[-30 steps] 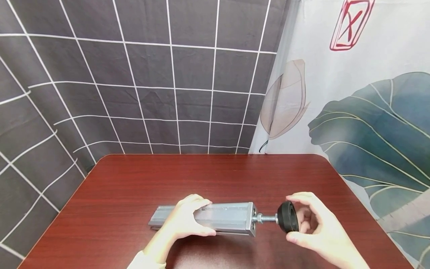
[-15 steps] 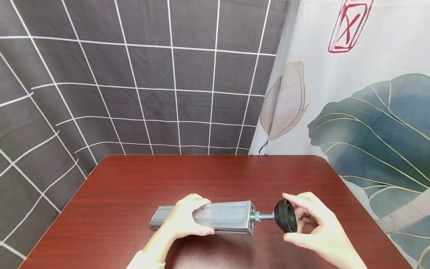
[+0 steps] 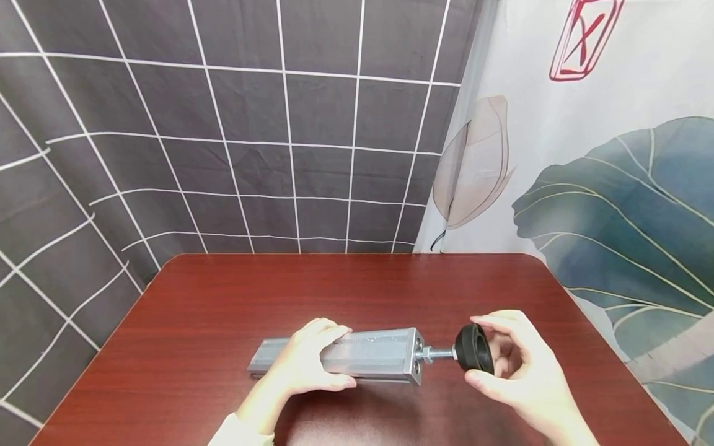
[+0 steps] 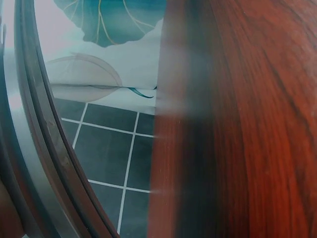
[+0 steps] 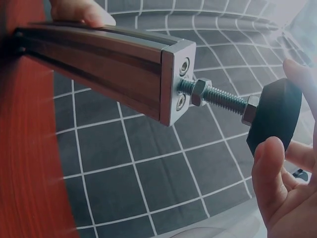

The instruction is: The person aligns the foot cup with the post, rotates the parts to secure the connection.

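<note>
A silver aluminium profile lies lengthwise near the front of the table, its end plate facing right. My left hand grips it across the top, thumb on the near side. Out of the end plate runs a threaded rod with a hex nut close to the plate. On the rod's far end sits a black round levelling foot, its hollow side turned right. My right hand holds this foot by its rim between thumb and fingers. In the left wrist view the profile fills the left edge.
The red-brown wooden table spreads behind and around the profile. Behind it hangs a dark grey curtain with white grid lines. A white curtain with leaf prints hangs at the right.
The right hand's fingers and thumb have shifted slightly on the black foot's rim, and the foot has turned a little. The left hand keeps its grip on the profile.
</note>
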The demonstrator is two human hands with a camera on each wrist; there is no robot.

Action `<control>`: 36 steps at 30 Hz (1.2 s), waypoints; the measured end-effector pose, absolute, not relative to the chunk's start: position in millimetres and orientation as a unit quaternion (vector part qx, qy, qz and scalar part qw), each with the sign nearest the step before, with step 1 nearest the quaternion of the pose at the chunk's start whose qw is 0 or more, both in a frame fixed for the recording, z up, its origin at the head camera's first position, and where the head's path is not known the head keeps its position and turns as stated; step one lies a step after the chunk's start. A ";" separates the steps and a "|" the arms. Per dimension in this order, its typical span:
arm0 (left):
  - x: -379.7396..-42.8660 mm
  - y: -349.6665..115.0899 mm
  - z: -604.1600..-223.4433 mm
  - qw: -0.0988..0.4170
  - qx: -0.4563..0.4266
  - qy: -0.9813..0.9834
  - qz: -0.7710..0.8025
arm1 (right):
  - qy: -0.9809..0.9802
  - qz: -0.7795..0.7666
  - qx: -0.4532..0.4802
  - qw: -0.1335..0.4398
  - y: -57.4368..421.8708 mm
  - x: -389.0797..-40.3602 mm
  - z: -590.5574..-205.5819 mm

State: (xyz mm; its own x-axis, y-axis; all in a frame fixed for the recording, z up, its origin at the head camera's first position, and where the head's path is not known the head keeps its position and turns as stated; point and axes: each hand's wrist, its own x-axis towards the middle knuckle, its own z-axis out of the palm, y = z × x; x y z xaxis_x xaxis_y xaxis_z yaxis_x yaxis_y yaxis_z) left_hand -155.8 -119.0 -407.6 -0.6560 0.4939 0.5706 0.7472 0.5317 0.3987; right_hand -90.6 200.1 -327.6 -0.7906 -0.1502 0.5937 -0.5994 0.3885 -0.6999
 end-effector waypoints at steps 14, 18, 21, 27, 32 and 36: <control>-150.2 -118.9 -405.9 0.220 -0.354 -0.867 -0.273 | -0.771 0.511 0.365 0.106 217.4 -90.8 -321.2; -150.1 -120.0 -407.7 0.229 -0.359 -0.866 -0.262 | -0.783 0.496 0.367 0.076 222.0 -88.7 -317.6; -150.4 -120.4 -409.3 0.236 -0.360 -0.862 -0.267 | -0.816 0.474 0.320 0.090 219.2 -87.2 -315.8; -151.8 -120.2 -411.4 0.243 -0.369 -0.854 -0.274 | -0.819 0.480 0.288 0.125 213.3 -89.9 -321.4; -153.8 -120.3 -411.9 0.245 -0.374 -0.849 -0.282 | -0.766 0.528 0.365 0.042 221.2 -91.3 -320.7; -155.1 -121.5 -412.1 0.240 -0.371 -0.849 -0.288 | -0.725 0.546 0.418 0.017 224.5 -92.2 -319.0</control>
